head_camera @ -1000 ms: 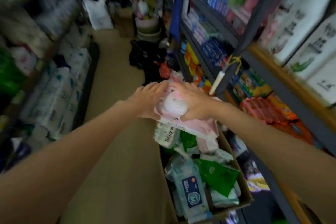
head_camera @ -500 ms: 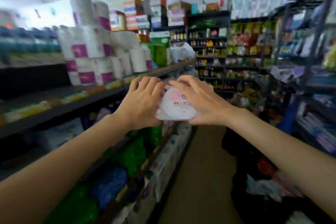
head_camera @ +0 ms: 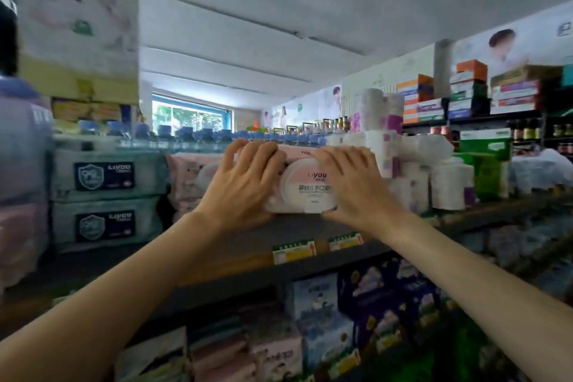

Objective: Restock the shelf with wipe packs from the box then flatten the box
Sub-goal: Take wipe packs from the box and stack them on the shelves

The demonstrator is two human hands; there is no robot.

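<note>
Restocking step: left hand (head_camera: 245, 183) and right hand (head_camera: 356, 186) grip pink wipe pack (head_camera: 305, 178) (both ends); next, seat it on shelf (head_camera: 297, 226), release.

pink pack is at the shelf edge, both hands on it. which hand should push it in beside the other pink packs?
Right, probably. The right hand holds the pink pack on the side away from the stocked pink packs, so it can push toward them. The left hand lies between them, in the way.

The pink-and-white soft plastic wipe pack (head_camera: 305, 184) with round lid stood upright on the grey shelf (head_camera: 297, 228), twelve o'clock.
</note>
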